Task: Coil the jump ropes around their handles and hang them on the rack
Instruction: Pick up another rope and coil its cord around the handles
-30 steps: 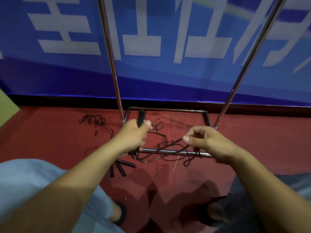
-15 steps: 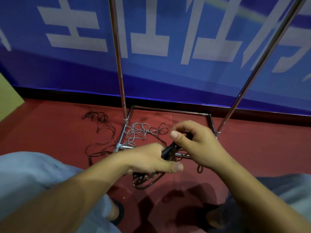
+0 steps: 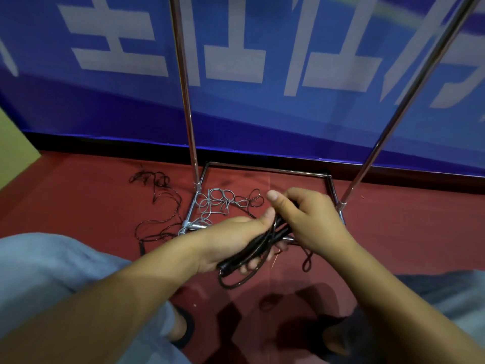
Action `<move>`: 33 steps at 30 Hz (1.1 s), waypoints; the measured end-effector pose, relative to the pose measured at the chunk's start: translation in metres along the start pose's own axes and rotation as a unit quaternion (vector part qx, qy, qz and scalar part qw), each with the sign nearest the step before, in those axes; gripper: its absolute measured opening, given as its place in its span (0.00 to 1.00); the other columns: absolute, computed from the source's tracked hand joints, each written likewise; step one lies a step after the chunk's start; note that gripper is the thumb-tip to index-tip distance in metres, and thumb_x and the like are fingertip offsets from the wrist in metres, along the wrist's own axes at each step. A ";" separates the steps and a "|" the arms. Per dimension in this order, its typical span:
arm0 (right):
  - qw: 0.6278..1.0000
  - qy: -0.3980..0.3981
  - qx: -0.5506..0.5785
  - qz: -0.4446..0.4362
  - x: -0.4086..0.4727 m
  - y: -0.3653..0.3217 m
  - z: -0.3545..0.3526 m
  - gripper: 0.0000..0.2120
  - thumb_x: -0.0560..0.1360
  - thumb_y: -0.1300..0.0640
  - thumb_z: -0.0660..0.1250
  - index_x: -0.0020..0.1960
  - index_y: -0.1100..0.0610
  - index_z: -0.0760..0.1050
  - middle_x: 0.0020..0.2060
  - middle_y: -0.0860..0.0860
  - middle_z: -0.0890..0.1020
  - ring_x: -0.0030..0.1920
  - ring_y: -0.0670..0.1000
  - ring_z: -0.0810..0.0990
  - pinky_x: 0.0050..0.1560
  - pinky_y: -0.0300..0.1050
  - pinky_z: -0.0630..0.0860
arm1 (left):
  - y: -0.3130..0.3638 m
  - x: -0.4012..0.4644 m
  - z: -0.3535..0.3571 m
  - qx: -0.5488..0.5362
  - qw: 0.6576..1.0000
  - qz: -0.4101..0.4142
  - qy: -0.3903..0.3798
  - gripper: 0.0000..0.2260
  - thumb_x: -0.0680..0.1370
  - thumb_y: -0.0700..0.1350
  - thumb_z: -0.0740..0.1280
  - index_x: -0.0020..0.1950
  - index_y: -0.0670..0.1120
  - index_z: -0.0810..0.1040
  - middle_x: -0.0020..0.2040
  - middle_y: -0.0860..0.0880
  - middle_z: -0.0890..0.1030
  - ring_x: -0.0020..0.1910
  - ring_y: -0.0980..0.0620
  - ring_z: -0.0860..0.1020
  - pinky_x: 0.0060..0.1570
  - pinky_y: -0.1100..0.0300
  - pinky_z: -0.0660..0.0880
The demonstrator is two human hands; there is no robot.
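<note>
Two hands at frame centre | left hand [image 3: 236, 243] fingers curled round black handles [image 3: 252, 252], long axis lower-left to upper-right | right hand [image 3: 307, 222] fingers pinch black rope [image 3: 279, 224] at upper end, nearer the winding | grey rope [image 3: 215, 203] loose on floor inside rack [image 3: 187, 101] base.

Jump ropes: three in total. One black rope [image 3: 252, 250] is held by both hands; one grey rope [image 3: 217, 203] and one dark rope [image 3: 160, 206] lie on the floor. Rack [image 3: 189, 101]: one, with two upright poles. Hands: two. Feet: two.
</note>
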State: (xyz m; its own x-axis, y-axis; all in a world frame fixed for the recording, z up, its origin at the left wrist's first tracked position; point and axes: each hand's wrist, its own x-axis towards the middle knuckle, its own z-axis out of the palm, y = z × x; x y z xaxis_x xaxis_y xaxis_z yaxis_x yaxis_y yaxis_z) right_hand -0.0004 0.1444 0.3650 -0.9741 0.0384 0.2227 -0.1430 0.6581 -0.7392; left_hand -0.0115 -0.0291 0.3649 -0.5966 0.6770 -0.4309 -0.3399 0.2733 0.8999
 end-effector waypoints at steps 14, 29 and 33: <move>0.996 -0.011 -0.086 0.001 0.024 0.002 -0.023 0.25 0.74 0.34 0.63 0.34 0.54 0.78 0.28 0.50 0.80 0.31 0.46 0.78 0.35 0.42 0.73 | 0.022 -0.008 -0.018 0.035 0.997 -0.071 -0.024 0.19 0.81 0.60 0.59 0.58 0.49 0.81 0.32 0.53 0.73 0.23 0.59 0.69 0.19 0.68 0.63; 0.990 -0.072 0.048 0.116 0.137 0.007 -0.034 0.34 0.63 0.23 0.60 0.33 0.56 0.62 0.29 0.56 0.63 0.30 0.53 0.62 0.34 0.47 0.61 | 0.085 0.043 -0.085 0.115 0.990 -0.058 -0.058 0.16 0.77 0.59 0.61 0.52 0.46 0.73 0.36 0.47 0.81 0.26 0.53 0.79 0.21 0.64 0.74; 0.971 -0.069 0.160 0.163 0.151 0.010 -0.031 0.29 0.65 0.26 0.63 0.32 0.50 0.57 0.27 0.54 0.59 0.27 0.51 0.57 0.28 0.42 0.58 | 0.092 0.050 -0.086 0.114 0.991 -0.055 -0.048 0.17 0.78 0.59 0.60 0.53 0.47 0.74 0.32 0.48 0.80 0.21 0.58 0.73 0.18 0.68 0.67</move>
State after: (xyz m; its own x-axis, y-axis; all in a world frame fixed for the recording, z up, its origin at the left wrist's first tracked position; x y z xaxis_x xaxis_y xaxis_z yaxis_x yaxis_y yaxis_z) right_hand -0.1432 0.1797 0.4112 -0.9877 0.0904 -0.1274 0.1517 0.3594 -0.9208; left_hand -0.1356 -0.0287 0.4208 -0.4898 0.6934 -0.5285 -0.2188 0.4890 0.8444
